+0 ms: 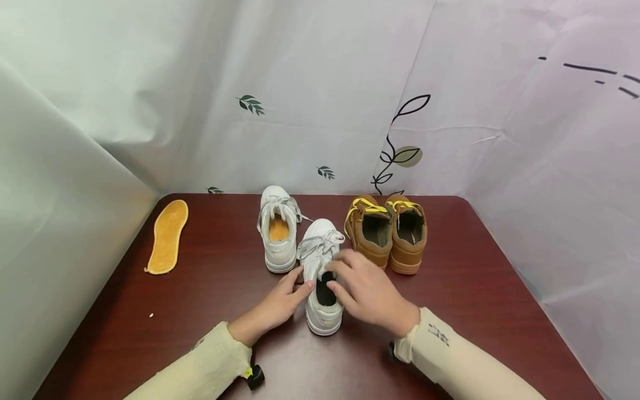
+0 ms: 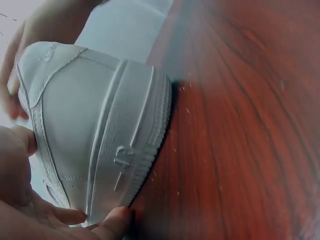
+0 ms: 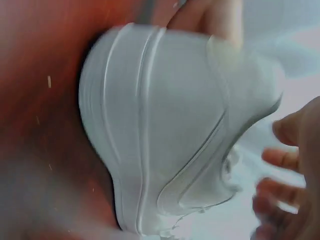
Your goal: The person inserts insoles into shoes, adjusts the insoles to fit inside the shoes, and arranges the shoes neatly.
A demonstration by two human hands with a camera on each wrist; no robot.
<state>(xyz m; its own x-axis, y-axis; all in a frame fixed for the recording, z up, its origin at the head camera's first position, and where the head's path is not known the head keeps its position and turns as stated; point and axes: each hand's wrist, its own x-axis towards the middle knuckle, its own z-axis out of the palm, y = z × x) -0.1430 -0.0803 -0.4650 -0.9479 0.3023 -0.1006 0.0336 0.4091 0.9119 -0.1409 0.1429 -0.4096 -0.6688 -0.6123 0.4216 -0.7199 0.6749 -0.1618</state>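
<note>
A white sneaker (image 1: 320, 325) with grey laces stands upright on the table, toe pointing away and a black inside showing. My left hand (image 1: 281, 303) holds its left side; in the left wrist view the thumb (image 2: 22, 140) meets the collar and other fingers lie low along the sole. Over the shoe's opening hovers my right hand (image 1: 370, 289), fingers loosely bent and a bit blurred. The right wrist view has those fingers (image 3: 280, 192) apart from the sneaker (image 3: 175, 115), with nothing visible in them. Behind and left stands a second white sneaker (image 1: 281, 253) with an orange-yellow insole (image 1: 278, 228) inside.
A pair of brown shoes (image 1: 407, 253) with yellow laces stands behind my right hand. One loose orange-yellow insole (image 1: 167, 239) lies at the table's far left. A small white bit (image 1: 151, 315) rests on the dark red table (image 1: 210, 266). Pale curtains (image 1: 310, 83) surround the back and sides.
</note>
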